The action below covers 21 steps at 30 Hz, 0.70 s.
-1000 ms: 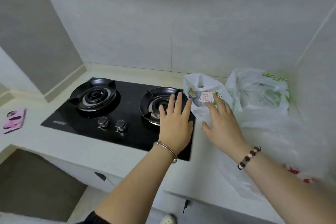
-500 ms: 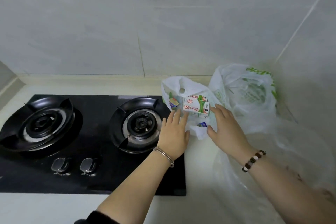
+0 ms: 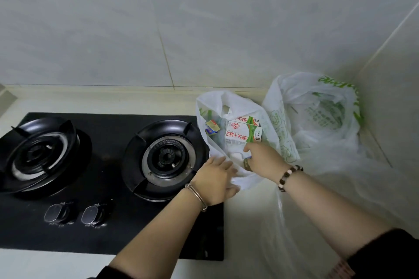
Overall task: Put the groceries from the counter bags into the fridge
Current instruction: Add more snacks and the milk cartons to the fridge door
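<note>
A small white plastic bag (image 3: 226, 102) stands open on the counter just right of the hob. Inside it lie two white milk cartons (image 3: 241, 135) with red and green print, and a small yellow and blue pack (image 3: 212, 128). My left hand (image 3: 215, 180) grips the bag's near rim, plastic between fingers and thumb. My right hand (image 3: 263, 158) reaches into the bag right below the cartons. Its fingertips are hidden in the plastic, so what it holds is unclear. A larger bag (image 3: 317, 115) with green print sits in the corner behind.
A black two-burner gas hob (image 3: 108, 222) fills the left, its right burner (image 3: 166, 158) close to my left hand. A thin clear plastic bag (image 3: 328, 199) sprawls over the counter under my right forearm. Tiled walls close off the back and the right.
The view has moved closer to the bags. My left hand went from flat by the bag to gripping its near rim. My right hand went deeper into the bag, below the cartons.
</note>
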{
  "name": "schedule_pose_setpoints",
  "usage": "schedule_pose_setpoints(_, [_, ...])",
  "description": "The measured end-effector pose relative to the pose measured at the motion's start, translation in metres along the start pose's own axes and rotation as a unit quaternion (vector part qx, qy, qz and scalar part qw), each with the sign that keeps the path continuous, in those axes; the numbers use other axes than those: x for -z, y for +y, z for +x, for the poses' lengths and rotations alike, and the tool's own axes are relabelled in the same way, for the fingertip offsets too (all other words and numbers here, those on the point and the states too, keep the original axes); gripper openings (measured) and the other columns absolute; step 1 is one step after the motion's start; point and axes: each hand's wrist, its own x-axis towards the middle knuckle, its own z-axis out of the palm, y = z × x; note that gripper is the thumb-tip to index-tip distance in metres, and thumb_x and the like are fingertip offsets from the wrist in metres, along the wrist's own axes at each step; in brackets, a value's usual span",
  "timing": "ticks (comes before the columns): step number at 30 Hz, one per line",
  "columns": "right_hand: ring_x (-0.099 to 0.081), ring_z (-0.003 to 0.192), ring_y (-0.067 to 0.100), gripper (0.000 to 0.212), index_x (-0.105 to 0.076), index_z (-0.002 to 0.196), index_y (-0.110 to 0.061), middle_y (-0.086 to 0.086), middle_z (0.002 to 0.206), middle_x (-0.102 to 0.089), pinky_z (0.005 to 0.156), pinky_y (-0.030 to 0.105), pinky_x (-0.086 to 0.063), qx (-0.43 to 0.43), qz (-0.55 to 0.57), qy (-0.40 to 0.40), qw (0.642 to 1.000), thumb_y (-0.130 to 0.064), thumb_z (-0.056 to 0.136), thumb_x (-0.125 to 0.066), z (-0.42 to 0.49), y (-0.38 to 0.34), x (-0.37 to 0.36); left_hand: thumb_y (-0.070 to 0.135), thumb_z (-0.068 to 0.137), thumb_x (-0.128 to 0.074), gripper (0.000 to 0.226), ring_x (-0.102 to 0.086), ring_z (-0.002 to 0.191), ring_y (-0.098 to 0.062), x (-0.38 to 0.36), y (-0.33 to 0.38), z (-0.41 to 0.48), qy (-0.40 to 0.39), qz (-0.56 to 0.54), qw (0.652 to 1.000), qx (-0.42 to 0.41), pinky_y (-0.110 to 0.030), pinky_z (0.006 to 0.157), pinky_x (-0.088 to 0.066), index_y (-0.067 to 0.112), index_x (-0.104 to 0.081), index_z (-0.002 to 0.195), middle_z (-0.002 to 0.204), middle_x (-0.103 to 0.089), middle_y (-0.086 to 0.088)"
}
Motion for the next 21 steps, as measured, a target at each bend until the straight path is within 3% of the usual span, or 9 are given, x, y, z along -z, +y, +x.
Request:
schedule_pose_setpoints(3, [-0.059,0.098,0.028,0.015,-0.058,0.102,-0.005,0.011,0.105,-0.060,0.072,0.031,-0.047,0.032,-0.102,-0.033,0.994,-0.008,0.089,-0.051,0.009,0.002,-0.006,0.061,0.074,-0.031,0.071,-0.051,0.111,-0.029,-0.001,-0.005,0.001,-0.033,-0.023,0.999,-0.012,-0.039,0.098,-0.036,0.012,-0.061,0.115,0.113,-0.059,-0.007])
schedule_pose_setpoints(7, [-0.055,0.103,0.025,0.020,-0.057,0.105,-0.010,0.009,0.109,-0.058,0.081,0.036,-0.049,0.058,-0.193,-0.042,0.978,-0.008,0.086,-0.054,0.018,0.004,-0.017,0.071,0.075,-0.041,0.069,-0.052,0.113,-0.024,-0.003,-0.010,0.002,-0.028,-0.067,0.996,-0.043,-0.039,0.099,-0.039,0.023,-0.060,0.121,0.115,-0.058,-0.003])
schedule_pose_setpoints(12, [-0.054,0.107,0.026,0.021,-0.059,0.109,-0.012,0.009,0.112,-0.058,0.084,0.036,-0.047,0.049,-0.232,-0.038,0.971,-0.019,0.089,-0.057,0.026,0.004,-0.028,0.062,0.085,-0.037,0.061,-0.062,0.105,-0.029,-0.007,-0.008,0.005,0.036,-0.088,0.995,-0.032,-0.038,0.093,-0.048,0.014,-0.067,0.108,0.114,-0.065,-0.011])
schedule_pose_setpoints(16, [-0.056,0.105,0.026,0.019,-0.062,0.107,-0.011,0.009,0.110,-0.059,0.080,0.034,-0.048,0.048,-0.231,-0.042,0.971,-0.016,0.090,-0.055,0.024,0.009,-0.032,0.056,0.090,-0.026,0.067,-0.055,0.117,-0.034,-0.004,-0.008,0.010,-0.008,-0.093,0.996,0.000,-0.042,0.102,-0.041,0.007,-0.061,0.118,0.128,-0.058,-0.017])
schedule_pose_setpoints(21, [-0.061,0.092,0.029,0.019,-0.061,0.091,-0.008,0.011,0.099,-0.063,0.066,0.030,-0.041,0.043,-0.189,-0.037,0.980,-0.024,0.094,-0.051,0.015,0.007,-0.018,0.043,0.087,-0.033,0.053,-0.062,0.088,-0.033,-0.009,-0.009,0.026,0.008,-0.078,0.996,0.039,-0.041,0.078,-0.052,0.003,-0.066,0.098,0.096,-0.068,-0.013])
